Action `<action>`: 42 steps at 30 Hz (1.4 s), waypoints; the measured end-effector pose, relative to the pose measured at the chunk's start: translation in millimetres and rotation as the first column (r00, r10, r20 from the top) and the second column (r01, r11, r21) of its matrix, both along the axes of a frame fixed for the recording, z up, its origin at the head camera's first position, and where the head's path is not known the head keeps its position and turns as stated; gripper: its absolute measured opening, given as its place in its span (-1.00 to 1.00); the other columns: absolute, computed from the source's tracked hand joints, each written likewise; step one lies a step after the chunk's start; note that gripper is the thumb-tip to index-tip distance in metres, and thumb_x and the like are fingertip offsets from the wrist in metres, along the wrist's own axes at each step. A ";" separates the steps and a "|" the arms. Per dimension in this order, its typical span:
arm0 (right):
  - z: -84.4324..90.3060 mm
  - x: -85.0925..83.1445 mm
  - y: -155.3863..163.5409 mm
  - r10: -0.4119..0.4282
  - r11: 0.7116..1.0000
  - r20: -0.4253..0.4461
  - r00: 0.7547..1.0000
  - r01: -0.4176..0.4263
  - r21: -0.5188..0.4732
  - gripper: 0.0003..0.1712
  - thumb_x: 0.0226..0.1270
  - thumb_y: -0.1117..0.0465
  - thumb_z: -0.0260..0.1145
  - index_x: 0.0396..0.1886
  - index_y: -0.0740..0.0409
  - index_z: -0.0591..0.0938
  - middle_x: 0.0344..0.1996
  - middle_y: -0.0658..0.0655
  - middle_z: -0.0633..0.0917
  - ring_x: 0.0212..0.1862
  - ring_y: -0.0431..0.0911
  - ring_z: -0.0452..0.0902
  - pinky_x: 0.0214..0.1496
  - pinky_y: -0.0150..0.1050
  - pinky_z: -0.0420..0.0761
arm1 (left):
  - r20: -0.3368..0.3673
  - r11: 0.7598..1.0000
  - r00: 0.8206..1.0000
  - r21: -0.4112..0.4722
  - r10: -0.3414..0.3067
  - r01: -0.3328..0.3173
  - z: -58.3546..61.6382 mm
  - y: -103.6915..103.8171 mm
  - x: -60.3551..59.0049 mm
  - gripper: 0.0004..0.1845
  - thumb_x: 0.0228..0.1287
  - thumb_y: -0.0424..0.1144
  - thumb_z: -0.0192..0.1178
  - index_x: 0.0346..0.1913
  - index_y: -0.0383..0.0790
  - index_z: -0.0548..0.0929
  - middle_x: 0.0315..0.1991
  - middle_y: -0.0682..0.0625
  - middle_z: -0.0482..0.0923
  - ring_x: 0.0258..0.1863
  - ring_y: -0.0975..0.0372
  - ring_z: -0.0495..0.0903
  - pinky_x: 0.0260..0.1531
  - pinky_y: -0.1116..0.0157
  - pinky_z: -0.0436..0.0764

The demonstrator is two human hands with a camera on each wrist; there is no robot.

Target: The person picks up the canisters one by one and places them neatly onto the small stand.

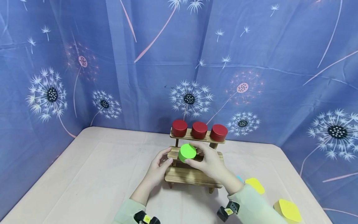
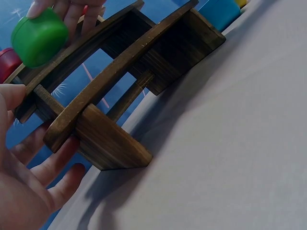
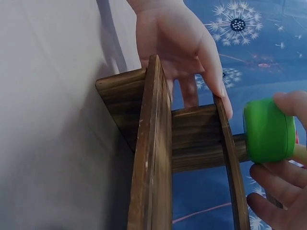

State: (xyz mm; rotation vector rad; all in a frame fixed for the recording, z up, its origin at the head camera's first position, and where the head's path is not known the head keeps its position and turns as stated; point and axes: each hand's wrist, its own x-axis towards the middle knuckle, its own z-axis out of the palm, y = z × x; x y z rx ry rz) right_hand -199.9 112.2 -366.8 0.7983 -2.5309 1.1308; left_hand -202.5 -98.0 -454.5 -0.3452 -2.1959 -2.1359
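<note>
My right hand [image 1: 208, 160] pinches a round green box [image 1: 187, 151] between thumb and fingers, over the left part of the middle shelf of a three-tier wooden stand [image 1: 193, 175]. The right wrist view shows the green box [image 3: 268, 129] close beside the shelf edge. My left hand [image 1: 158, 168] grips the stand's left end. In the left wrist view its thumb lies at the middle shelf, and the fingers of this hand [image 2: 36, 175] reach behind the lower shelf's end. Three round red boxes [image 1: 199, 130] stand in a row on the top shelf.
Right of the stand, two yellow boxes [image 1: 288, 211] lie on the pale tablecloth [image 1: 84, 186]. A blue box [image 2: 218, 17] sits by the stand's right end, mostly hidden by my right arm in the head view. Behind hangs a blue dandelion-print curtain [image 1: 156, 93].
</note>
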 end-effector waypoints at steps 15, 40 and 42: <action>-3.7 0.7 -13.6 -0.089 0.996 0.011 0.996 0.089 0.005 -0.34 -0.04 0.13 0.53 0.09 0.23 0.55 -0.15 0.09 0.70 -0.21 -0.14 0.63 -0.14 -0.26 0.61 | 0.013 0.999 0.999 -0.025 0.042 -0.042 6.6 -0.4 1.3 -0.55 0.34 -0.29 0.10 0.28 -0.12 0.42 0.15 -0.17 0.47 -0.03 0.20 0.51 0.01 0.41 0.49; -6.1 2.0 -8.0 -0.070 0.995 0.039 0.997 0.072 -0.064 -0.44 -0.01 0.26 0.50 0.05 0.24 0.57 -0.21 0.15 0.70 -0.19 -0.01 0.67 -0.06 -0.13 0.63 | 0.030 1.000 0.999 0.003 0.028 -0.028 5.6 0.0 -0.3 -0.57 0.38 -0.30 0.05 0.28 -0.18 0.41 0.09 -0.22 0.50 -0.17 0.20 0.56 -0.03 0.34 0.55; -6.4 1.9 -8.6 -0.073 0.995 0.043 0.996 0.075 -0.061 -0.44 -0.01 0.26 0.50 0.06 0.23 0.57 -0.21 0.15 0.70 -0.19 -0.02 0.67 -0.05 -0.14 0.63 | 0.030 1.000 0.999 0.007 0.026 -0.026 5.3 0.5 -0.3 -0.57 0.37 -0.32 0.05 0.28 -0.19 0.41 0.07 -0.22 0.51 -0.18 0.20 0.56 -0.03 0.32 0.56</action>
